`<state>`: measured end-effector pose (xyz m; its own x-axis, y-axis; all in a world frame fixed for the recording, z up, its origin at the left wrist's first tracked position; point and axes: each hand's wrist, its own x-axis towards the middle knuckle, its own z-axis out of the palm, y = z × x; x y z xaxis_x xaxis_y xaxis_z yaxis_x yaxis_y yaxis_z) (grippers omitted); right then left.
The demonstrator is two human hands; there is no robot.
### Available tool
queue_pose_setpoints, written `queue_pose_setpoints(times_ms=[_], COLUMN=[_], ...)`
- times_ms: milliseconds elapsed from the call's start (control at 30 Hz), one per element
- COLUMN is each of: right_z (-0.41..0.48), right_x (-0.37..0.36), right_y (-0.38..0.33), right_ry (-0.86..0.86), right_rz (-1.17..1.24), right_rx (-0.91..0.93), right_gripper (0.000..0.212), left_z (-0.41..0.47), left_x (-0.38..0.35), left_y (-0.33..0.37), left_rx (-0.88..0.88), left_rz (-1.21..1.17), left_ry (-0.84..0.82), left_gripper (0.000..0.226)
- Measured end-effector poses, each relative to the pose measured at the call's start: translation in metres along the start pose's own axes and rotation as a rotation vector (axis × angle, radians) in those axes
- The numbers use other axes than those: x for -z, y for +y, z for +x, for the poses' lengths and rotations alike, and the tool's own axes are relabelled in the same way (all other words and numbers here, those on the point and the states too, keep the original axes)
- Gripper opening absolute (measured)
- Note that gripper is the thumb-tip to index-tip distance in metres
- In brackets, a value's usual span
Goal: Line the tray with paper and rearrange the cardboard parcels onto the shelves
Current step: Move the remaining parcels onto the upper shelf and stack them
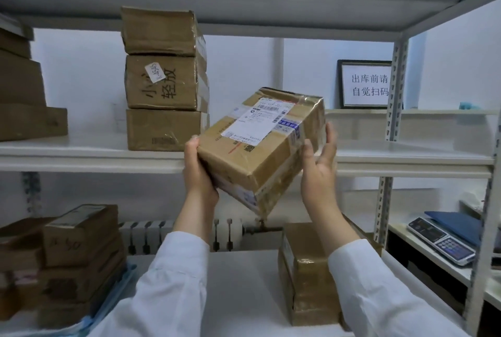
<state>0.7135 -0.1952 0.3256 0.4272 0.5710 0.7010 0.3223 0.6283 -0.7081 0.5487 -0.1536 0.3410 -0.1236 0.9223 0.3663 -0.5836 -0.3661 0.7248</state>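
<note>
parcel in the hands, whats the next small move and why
Probably level the parcel and slide it onto the middle shelf, right of the three-box stack: it hangs tilted before the shelf edge, between left hand and right hand, and that stretch looks bare.

parcel [260, 146]: brown cardboard, glossy tape, paper label | shelf [81, 152]: smooth white | sleeves [173, 282]: white cloth
</note>
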Motion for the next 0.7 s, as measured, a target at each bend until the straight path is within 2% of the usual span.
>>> queue_pose_setpoints(times_ms=[33,100,167,200,267,400,533,700], right_z=[0.004,0.009,0.013,0.015,0.019,0.029,0.042,0.051], right_x=[-0.002,-0.004,-0.005,-0.006,-0.01,-0.02,-0.031,-0.045], right_y=[0.003,0.004,0.005,0.007,0.01,0.017,0.024,0.028], right_ry=[-0.08,-0.233,-0.38,-0.442,-0.519,-0.496,-0.438,-0.373], right_rz=[0.019,0.108,0.186,0.196,0.179,0.074,0.072,0.144], right_rx=[-0.006,-0.027,-0.029,-0.022,-0.008,0.038,0.016,-0.043], right_gripper=[0.065,0.065,0.085,0.094,0.089,0.076,0.066,0.059], left_z=[0.001,0.003,0.004,0.004,0.006,0.012,0.02,0.035], left_x=[-0.005,-0.013,-0.022,-0.025,-0.032,-0.04,-0.038,-0.022], left_y=[0.001,0.001,-0.001,-0.002,-0.005,-0.002,0.001,0.001], left_rx=[0.0,0.011,0.018,0.015,-0.015,-0.047,-0.106,-0.128], left_rz=[-0.011,-0.012,0.009,0.024,0.077,0.205,0.399,0.51], left_ry=[0.044,0.149,0.236,0.267,0.3,0.29,0.278,0.214], left_gripper=[0.069,0.055,0.042,0.043,0.046,0.064,0.071,0.045])
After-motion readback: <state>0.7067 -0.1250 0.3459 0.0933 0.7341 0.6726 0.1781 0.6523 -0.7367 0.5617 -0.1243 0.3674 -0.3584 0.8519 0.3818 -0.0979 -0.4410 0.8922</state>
